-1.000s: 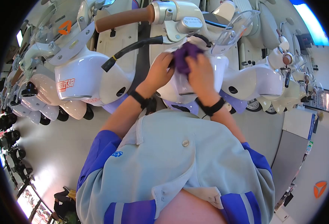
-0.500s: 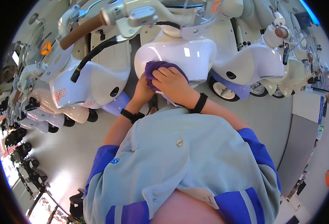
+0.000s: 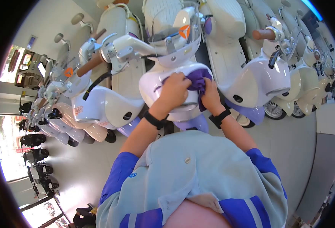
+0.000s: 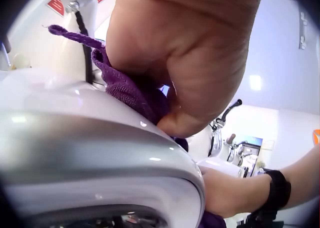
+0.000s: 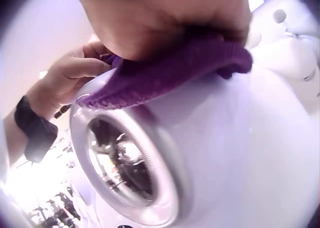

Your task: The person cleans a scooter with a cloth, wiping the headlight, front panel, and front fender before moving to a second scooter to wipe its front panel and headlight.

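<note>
A purple cloth (image 3: pixel 198 80) lies bunched against the glossy white front of a scooter (image 3: pixel 146 89), above its round headlight (image 5: pixel 122 160). My left hand (image 3: pixel 173 91) grips one part of the cloth, fingers bent over the panel's upper middle. In the left wrist view, a narrow strip of the cloth (image 4: pixel 125 90) sticks out beside that hand (image 4: pixel 175 53). At the panel's right side, my right hand (image 3: pixel 212 97) holds the other end. Seen from the right wrist, the cloth (image 5: pixel 165 78) is folded between this hand (image 5: pixel 170 23) and the white surface; its fingertips are hidden.
Above the panel are the scooter's clear windshield (image 3: pixel 177 30) and a brown handlebar grip (image 3: pixel 90 64). Another white scooter (image 3: pixel 106 100) stands close on the left, and one more (image 3: pixel 255 81) on the right. Grey floor (image 3: pixel 87 163) extends behind the person.
The hands and cloth first went down to the panel's lower left, then to its upper middle and right. The hands are now farther apart. The head view has shifted, showing more of the scooters.
</note>
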Demonstrator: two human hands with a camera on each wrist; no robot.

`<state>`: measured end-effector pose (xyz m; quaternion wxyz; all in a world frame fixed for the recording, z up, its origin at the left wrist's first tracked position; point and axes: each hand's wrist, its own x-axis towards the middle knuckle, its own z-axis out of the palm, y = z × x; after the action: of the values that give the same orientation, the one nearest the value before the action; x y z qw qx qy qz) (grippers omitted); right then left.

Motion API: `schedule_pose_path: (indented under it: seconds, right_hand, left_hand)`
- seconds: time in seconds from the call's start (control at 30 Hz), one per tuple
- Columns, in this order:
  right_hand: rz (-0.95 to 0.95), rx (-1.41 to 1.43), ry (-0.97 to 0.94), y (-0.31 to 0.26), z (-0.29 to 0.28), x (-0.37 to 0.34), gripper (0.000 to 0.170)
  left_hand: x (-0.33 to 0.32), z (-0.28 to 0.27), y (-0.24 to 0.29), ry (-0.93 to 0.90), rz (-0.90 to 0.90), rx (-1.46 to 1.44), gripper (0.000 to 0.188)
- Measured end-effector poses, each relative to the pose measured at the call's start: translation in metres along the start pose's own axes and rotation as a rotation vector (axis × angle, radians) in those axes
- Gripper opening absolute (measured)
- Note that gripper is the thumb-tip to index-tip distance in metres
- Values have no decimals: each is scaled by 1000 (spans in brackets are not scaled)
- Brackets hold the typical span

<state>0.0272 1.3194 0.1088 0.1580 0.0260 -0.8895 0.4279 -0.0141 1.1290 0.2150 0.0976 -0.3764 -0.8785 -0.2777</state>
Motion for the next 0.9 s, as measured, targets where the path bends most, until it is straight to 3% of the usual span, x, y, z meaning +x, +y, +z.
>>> schedule_pose_path:
  seconds: [0.07,0.17,0.3,0.4,0.57,0.73,0.8,0.9]
  right_hand:
    - [158,76,-66,26,2,10,42]
    - [16,172,96,-15,-17,41,39]
    - [-269,228,299,-98,-51,102,37]
    - [-275,220,344,-132,-39,128,45]
    - [-281,118,164,-117,7,90,51]
    - [-290,133,115,-101,-6,120,43]
    - [-311,169,246,-111,-24,157,44]
    - [-296,199,391,-103,-41,216,46]
  left_hand:
    - [15,6,11,-131,11,69,19]
    - [19,-17,18,64,-12,90,16]
    - [38,-90,28,311,15,334,22]
    - [55,-108,25,438,4,472,23]
    - [32,-73,5,144,-95,571,20]
    - [47,-75,7,144,35,623,16]
    - [83,-91,9,268,185,654,17]
    - [131,-110,12,354,180,680,18]
